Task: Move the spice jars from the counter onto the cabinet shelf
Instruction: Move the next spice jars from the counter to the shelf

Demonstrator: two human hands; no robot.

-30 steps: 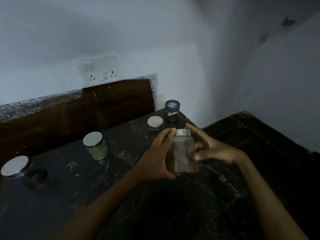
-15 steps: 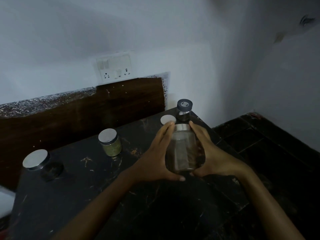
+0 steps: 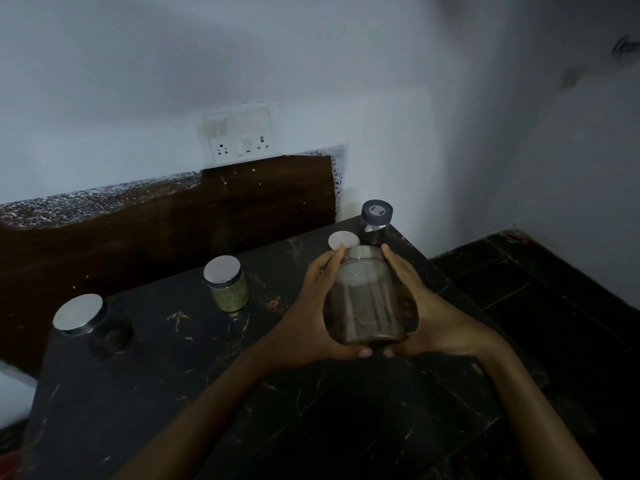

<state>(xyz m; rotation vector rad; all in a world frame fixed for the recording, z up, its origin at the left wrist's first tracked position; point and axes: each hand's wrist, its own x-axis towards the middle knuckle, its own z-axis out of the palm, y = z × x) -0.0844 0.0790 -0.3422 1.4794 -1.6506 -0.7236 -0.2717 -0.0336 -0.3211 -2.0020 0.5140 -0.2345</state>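
Glass jar (image 3: 363, 303) upright, steel lid (image 3: 363, 253) uppermost

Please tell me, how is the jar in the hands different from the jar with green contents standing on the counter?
The held jar is gripped between the left hand and the right hand, off the counter; the green jar stands on it untouched. The held jar holds brown contents; the green jar, greenish ones. Both are clear with silver lids.

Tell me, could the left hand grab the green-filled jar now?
Probably not yet: the left hand, with the right hand, grips the brown jar. The green-filled jar stands to its left, bare counter between, so once freed it likely could.
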